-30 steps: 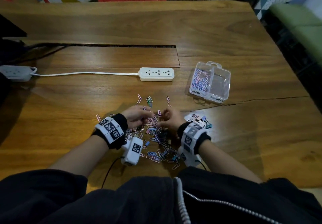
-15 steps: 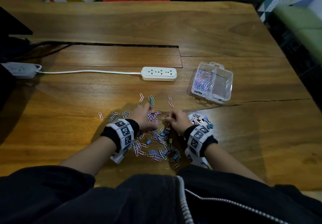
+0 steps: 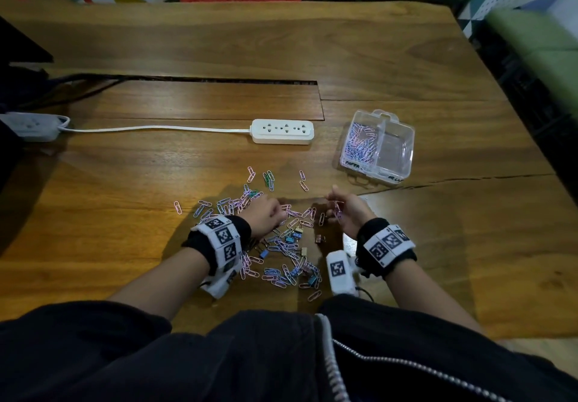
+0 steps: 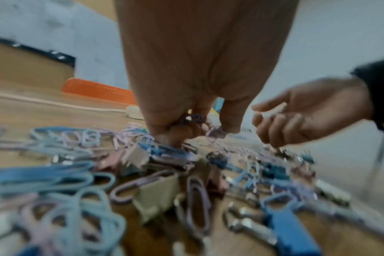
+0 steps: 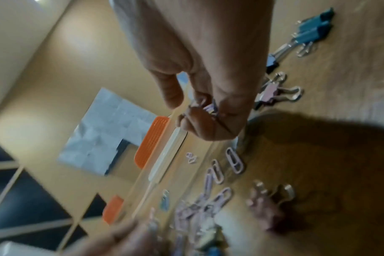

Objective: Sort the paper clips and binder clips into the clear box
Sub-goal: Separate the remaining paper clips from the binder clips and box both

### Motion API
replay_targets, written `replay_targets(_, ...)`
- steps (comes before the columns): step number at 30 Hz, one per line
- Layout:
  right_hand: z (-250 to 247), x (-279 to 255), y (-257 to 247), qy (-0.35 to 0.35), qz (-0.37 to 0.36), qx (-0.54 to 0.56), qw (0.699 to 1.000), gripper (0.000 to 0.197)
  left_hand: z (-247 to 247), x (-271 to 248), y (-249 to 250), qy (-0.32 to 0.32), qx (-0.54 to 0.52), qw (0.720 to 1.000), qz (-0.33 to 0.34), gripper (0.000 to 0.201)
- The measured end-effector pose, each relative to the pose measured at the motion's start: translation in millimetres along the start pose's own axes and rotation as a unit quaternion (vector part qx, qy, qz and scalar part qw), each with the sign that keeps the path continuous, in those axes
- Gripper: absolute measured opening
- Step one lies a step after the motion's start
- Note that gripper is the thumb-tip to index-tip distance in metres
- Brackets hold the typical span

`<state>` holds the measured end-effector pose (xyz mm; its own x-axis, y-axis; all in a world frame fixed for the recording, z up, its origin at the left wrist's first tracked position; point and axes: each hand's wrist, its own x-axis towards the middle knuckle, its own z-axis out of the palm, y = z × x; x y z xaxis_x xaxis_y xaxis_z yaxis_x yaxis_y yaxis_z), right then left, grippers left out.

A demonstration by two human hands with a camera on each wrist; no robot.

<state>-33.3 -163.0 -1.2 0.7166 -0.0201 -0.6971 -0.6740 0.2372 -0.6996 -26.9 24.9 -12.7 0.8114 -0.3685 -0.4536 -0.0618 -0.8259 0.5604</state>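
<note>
Black sleeves frame the near edge of the head view, and past them we see a wooden tabletop point(image 3: 125, 201) carrying a loose pile of pastel paper clips point(image 3: 283, 272) mixed with small binder clips point(image 3: 294, 235). Our left hand point(image 3: 266, 217) sits low on the far part of the pile, its grip curled down with a few paper clips pinched between the fingertips point(image 4: 229, 121), as the left wrist view shows. Just to the right, our right hand point(image 3: 347, 214) is lifted off the surface, its grip closed around a small bunch of pink and lilac paper clips, thumb and fingers point(image 5: 171, 91) bent over them. More binder clips point(image 5: 305, 36) lie on the wood beside that hand. Farther out a few stray paper clips are scattered. Beyond those, to the right, stands the clear box point(image 3: 406, 151), open, with paper clips heaped in its left compartment. Left of it lies a white power strip point(image 3: 282, 131), its cord running off to the left.
</note>
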Motion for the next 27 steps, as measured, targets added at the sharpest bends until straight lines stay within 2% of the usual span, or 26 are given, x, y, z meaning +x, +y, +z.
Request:
replay_targets(2, 5, -2, 3, 0.030, -0.043, -0.159, 0.986, 0.022, -2, 3, -2, -0.014, -0.137, 0.990, -0.025, 0.025)
replay_targets(4, 8, -2, 10, 0.067, -0.087, -0.365, 0.925, 0.019, -4, 4, -4, 0.004, -0.286, 0.957, -0.053, 0.034)
replay_targets(6, 9, 1, 19, 0.102, -0.103, -0.505, 0.851, 0.033, -7, 3, -4, 0.018, -0.452, 0.888, -0.084, 0.034)
replay_targets(7, 9, 2, 22, 0.110, -0.107, -0.533, 0.832, 0.042, -8, 2, -3, 0.017, -0.519, 0.850, -0.092, 0.032)
replay_targets(8, 10, 3, 25, 0.112, -0.113, -0.541, 0.826, 0.046, -8, 2, -3, 0.011, -0.562, 0.822, -0.096, 0.030)
replay_targets(9, 12, 2, 26, 0.108, -0.122, -0.544, 0.823, 0.045, -8, 3, -2, 0.005, -0.580, 0.808, -0.102, 0.029)
replay_targets(11, 16, 1, 27, 0.090, -0.139, -0.570, 0.805, 0.034, -8, 4, 1, 0.000, -0.563, 0.818, -0.118, 0.032)
replay_targets(13, 19, 0, 27, 0.066, -0.149, -0.593, 0.789, 0.024, -8, 6, 6, -0.003, -0.518, 0.845, -0.133, 0.031)
replay_targets(16, 18, 0, 29, 0.029, -0.152, -0.611, 0.776, 0.017, -3, 12, 9, 0.031, -0.298, 0.948, -0.110, 0.024)
replay_targets(17, 17, -1, 29, 0.023, -0.155, -0.617, 0.771, 0.011, -1, 13, 10, 0.056, -0.221, 0.970, -0.088, 0.024)
replay_targets(18, 15, 0, 29, 0.018, -0.162, -0.614, 0.772, 0.006, 1, 14, 11, 0.073, -0.165, 0.981, -0.069, 0.025)
replay_targets(20, 11, 1, 30, 0.027, -0.166, -0.581, 0.796, 0.015, 5, 15, 12, 0.075, -0.082, 0.992, -0.053, 0.032)
replay_targets(22, 7, 1, 28, 0.049, -0.166, -0.496, 0.851, 0.018, 8, 15, 12, 0.063, 0.002, 0.997, -0.045, 0.041)
replay_targets(25, -1, -4, 23, 0.043, -0.161, -0.283, 0.945, 0.026, 13, 16, 15, 0.066, 0.061, 0.996, -0.025, 0.037)
replay_targets(27, -6, -9, 19, 0.016, -0.136, -0.125, 0.983, 0.025, 17, 17, 18, 0.068, 0.081, 0.994, -0.012, 0.033)
